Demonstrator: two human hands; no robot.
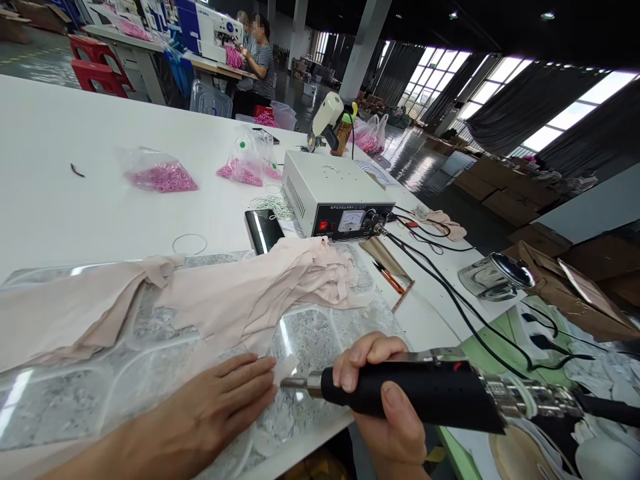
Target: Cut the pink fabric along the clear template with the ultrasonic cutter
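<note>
My right hand (383, 393) is wrapped round the black body of a handheld ultrasonic welder (415, 393). The tool lies nearly level, its metal tip pointing left at a small pale fabric end beside my left fingertips. Whether the tip touches the cloth I cannot tell. My left hand (225, 400) lies flat with fingers stretched, pressing pale pink fabric (200, 357) onto a grey stone-patterned mat (165, 387). Just beyond it rests a heap of pale pink fabric pieces (280, 273). More of this cloth (75, 307) spreads over the mat at the left.
A generator box (340, 193) with a meter stands behind the fabric, black cables (440, 287) running from it. Nearby are a phone (263, 230), orange-handled snips (390, 277), a glass mug (495, 277) and bags of pink pieces (163, 177). Two people sit at a sewing machine (210, 30) farther off.
</note>
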